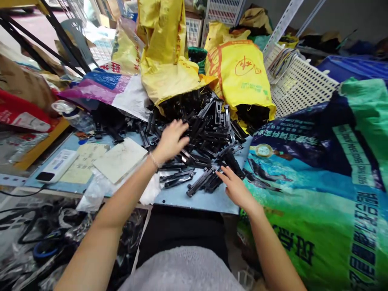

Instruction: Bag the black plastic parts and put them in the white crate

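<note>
A heap of black plastic parts (209, 135), long and narrow, spreads over a light-blue tabletop (178, 196). My left hand (172, 139) hovers over or rests on the heap's left side, fingers stretched forward and apart, with nothing visible in its grasp. Lower down, my right hand (235, 186) has its fingers extended at the right end of a small row of black parts (204, 180), seeming to touch them. To the left of that row lie a couple more parts (177, 177) side by side. Whatever is under my left palm is hidden.
Yellow woven sacks (242, 76) spill black parts at the back. A large green-blue sack (285, 161) stands along the right. Left on the table are a white pad (119, 159), a white device (57, 165) and a plastic bottle (75, 115). A white basket (298, 83) stands behind.
</note>
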{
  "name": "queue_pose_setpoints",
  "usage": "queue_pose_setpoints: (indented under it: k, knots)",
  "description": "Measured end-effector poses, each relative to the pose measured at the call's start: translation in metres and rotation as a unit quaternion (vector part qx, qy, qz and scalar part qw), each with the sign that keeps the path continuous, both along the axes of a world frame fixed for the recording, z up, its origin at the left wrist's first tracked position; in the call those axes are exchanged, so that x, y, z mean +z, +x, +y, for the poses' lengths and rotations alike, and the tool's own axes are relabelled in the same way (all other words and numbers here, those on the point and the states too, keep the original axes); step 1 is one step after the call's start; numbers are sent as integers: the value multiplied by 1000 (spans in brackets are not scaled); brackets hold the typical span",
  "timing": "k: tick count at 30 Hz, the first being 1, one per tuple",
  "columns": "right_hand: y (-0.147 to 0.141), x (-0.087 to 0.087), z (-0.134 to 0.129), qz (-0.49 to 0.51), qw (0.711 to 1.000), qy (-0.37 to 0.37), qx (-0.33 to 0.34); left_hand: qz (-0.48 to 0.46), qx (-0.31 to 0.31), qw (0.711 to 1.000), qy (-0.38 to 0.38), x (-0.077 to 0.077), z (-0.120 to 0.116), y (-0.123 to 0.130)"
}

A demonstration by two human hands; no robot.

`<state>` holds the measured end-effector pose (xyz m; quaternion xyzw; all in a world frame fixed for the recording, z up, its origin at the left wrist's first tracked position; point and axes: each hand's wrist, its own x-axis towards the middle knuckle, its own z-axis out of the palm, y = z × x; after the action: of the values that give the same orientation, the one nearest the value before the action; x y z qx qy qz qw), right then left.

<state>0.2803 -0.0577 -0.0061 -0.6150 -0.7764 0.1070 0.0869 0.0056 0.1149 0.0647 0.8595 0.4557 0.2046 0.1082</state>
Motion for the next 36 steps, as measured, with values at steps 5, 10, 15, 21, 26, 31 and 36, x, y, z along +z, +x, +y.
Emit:
queue_pose_setpoints:
  k: [5, 10, 15, 21, 26, 31, 36]
  knots:
    - [3, -40, -8, -47, 995, 85, -30, 59, -140, 988, -10, -83, -132, 21]
    - [13, -46, -1, 80, 980, 168, -68, 98, -122, 987, 46, -113, -82, 45]
    - [-1, -46, 13, 388, 882, 135, -231, 95, -138, 984, 66, -107, -11, 64]
    - [-30, -26, 11, 738, 591, -60, -320, -52, -128, 990, 23, -96, -19, 70]
    - [-70, -27, -18, 780, 533, -203, -257, -346, -84, 899, -255, -85, -108, 60]
    - [-83, -25, -35, 572, 785, -163, -174, -478, 31, 746, -463, -80, -173, 33]
    - [-75, -6, -17, 261, 964, 32, -27, -465, 34, 737, -490, -74, -182, 11]
